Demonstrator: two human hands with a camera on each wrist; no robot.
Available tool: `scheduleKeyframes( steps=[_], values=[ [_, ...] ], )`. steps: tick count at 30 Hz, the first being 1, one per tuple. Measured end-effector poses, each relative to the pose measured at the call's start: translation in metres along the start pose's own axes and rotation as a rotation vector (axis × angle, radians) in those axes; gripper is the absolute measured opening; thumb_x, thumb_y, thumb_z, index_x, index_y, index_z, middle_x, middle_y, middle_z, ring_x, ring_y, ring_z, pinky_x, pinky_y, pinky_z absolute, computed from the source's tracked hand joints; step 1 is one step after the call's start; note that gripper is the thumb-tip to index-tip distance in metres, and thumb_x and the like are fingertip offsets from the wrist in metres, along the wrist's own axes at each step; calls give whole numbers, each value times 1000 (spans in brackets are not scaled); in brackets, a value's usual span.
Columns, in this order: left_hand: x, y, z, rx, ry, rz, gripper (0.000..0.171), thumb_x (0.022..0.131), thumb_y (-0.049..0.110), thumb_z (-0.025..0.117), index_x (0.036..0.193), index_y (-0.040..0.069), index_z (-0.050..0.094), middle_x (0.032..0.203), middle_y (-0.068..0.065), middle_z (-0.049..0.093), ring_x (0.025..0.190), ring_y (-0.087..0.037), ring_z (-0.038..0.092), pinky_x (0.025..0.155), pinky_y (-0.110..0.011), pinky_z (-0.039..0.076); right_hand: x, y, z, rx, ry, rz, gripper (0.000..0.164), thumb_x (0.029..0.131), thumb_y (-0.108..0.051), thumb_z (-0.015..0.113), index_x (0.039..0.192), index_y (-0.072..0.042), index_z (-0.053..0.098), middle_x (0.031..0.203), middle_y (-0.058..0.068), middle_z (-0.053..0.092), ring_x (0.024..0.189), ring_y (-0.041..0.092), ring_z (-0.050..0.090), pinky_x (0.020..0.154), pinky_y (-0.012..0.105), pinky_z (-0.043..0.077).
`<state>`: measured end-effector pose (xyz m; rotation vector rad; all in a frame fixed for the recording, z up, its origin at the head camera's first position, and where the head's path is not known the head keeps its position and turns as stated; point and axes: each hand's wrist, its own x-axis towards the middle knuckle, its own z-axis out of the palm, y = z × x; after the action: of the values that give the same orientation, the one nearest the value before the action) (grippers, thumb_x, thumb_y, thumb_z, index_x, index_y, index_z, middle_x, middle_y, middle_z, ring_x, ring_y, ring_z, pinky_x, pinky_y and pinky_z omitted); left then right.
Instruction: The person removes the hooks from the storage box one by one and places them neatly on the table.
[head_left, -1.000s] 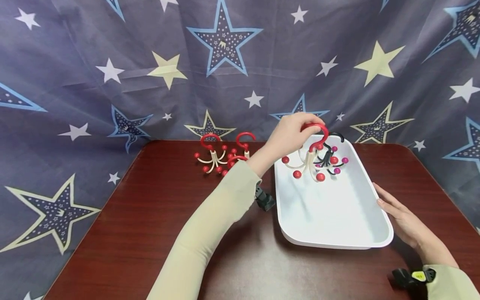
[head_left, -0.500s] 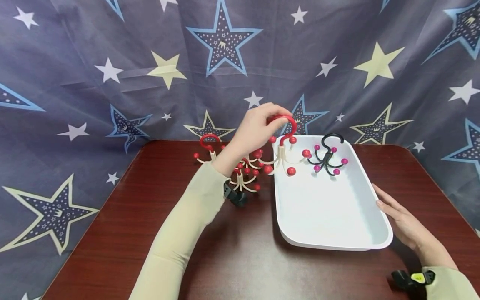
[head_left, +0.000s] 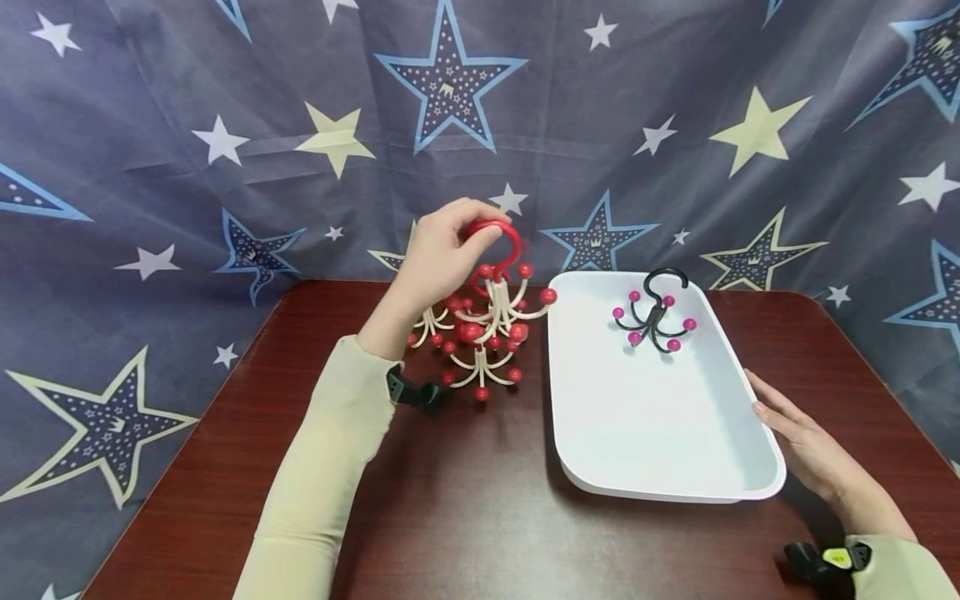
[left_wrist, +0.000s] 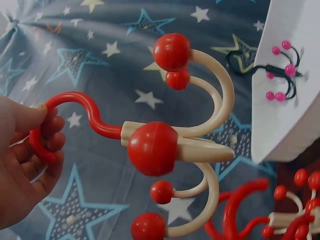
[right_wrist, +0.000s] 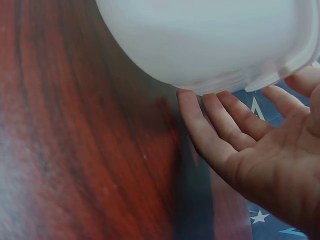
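Observation:
My left hand [head_left: 442, 254] grips the red hook of a cream multi-arm hook hanger [left_wrist: 200, 150] with red ball tips. It hangs over other red-and-cream hook hangers [head_left: 481, 362] on the table, overlapping them in the head view. Fingers and thumb wrap the hook's curve in the left wrist view. Inside the white tray [head_left: 660, 425], toward its far end, lies a black hook hanger [head_left: 656, 317] with pink ball tips. My right hand [head_left: 806, 442] touches the tray's right side with extended fingers; the right wrist view shows its fingertips [right_wrist: 186, 95] against the tray wall.
A dark reddish-brown table [head_left: 465, 517] carries everything. Behind it hangs a grey-blue star-patterned cloth [head_left: 285, 100], close to the table's far edge. The tray's raised rim separates the black hanger from the hangers on the left.
My left hand has carried the red-and-cream hanger leftward, from above the tray to above the other hangers. The black hanger in the tray shows fully now. My right hand has stayed put.

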<state>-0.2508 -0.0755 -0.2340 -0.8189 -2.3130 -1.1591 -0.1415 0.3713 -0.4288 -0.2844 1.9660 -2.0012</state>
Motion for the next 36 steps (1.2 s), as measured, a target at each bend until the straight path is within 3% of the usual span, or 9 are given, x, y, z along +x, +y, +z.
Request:
scheduleKeyframes(
  steps=[7, 14, 23, 29, 36],
  values=[
    [-16, -14, -24, 23, 53, -26, 15, 88, 21, 60, 98, 13, 69, 89, 1, 63, 63, -10, 46, 58, -23, 37, 0, -1, 0, 16, -1, -6, 53, 100, -12, 27, 147, -27, 7, 120, -25, 51, 100, 0, 56, 75, 25, 50],
    [-35, -26, -41, 60, 81, -84, 17, 88, 21, 59, 101, 14, 68, 94, 0, 63, 67, -10, 52, 59, -23, 40, 0, 0, 1, -2, 12, 6, 53, 100, -13, 27, 147, -27, 6, 119, -26, 51, 100, -1, 56, 75, 25, 50],
    [-60, -50, -44, 123, 90, -110, 16, 87, 17, 61, 100, 12, 68, 90, -1, 63, 68, -9, 50, 60, -20, 39, 0, 2, 1, 3, 15, -18, 53, 100, -12, 27, 147, -25, 7, 120, -25, 51, 100, 0, 57, 75, 25, 50],
    [-73, -69, -44, 135, 101, -156, 14, 87, 15, 61, 98, 10, 68, 95, -3, 65, 82, -10, 55, 70, -18, 40, 0, 2, 1, 11, 8, -18, 53, 100, -12, 27, 147, -26, 7, 120, -24, 51, 100, 0, 57, 75, 25, 50],
    [-85, -88, -44, 158, 105, -212, 14, 86, 12, 62, 98, 9, 68, 94, -6, 65, 75, -11, 51, 64, -20, 37, 0, 1, 1, -20, 22, -7, 53, 100, -14, 28, 147, -25, 6, 120, -26, 49, 100, -2, 56, 75, 23, 49]
  ],
)
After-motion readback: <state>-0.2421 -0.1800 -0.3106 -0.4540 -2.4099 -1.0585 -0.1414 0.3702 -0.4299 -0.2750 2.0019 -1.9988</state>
